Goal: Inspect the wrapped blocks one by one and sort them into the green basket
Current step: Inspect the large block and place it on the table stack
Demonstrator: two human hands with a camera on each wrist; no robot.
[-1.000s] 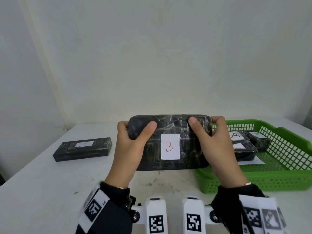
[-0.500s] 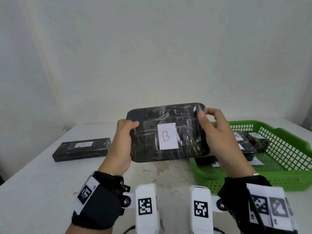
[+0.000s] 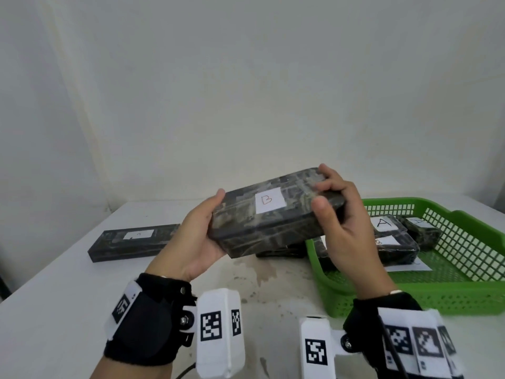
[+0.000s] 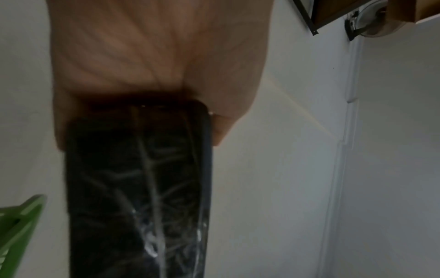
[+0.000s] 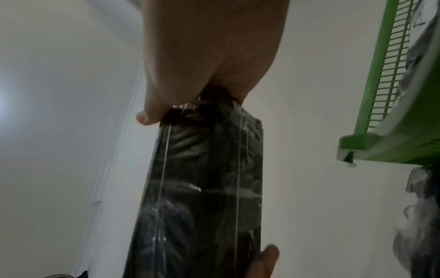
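A black plastic-wrapped block [image 3: 262, 222] with a white label marked B is held in the air above the table, tilted so its labelled face points up. My left hand [image 3: 196, 236] grips its left end and my right hand [image 3: 338, 214] grips its right end. The left wrist view shows the palm on the block [image 4: 138, 188]; the right wrist view shows the thumb and fingers curled round the block [image 5: 204, 188]. The green basket [image 3: 410, 296] stands at the right with several wrapped blocks inside, one labelled A [image 3: 385, 224].
Another long wrapped block [image 3: 131, 242] lies on the white table [image 3: 54, 310] at the left. A further dark block [image 3: 281, 253] lies half hidden under the held one, beside the basket. A white wall stands close behind the table.
Both hands lifted the B block and tipped it back, from facing me upright to nearly flat, label up. It also shifted slightly right toward the basket.
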